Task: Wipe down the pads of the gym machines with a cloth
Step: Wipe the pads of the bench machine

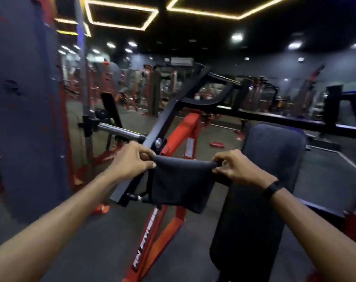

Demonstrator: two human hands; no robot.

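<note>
The left hand (132,159) and the right hand (237,167) each pinched an upper corner of the black cloth (181,184). The cloth hung stretched between them, just left of the machine's dark backrest pad (272,155).

The cloth (181,184) hid part of the black pad (260,180) — its lower end ran off-frame; the far machines (132,86) were blurred.
</note>
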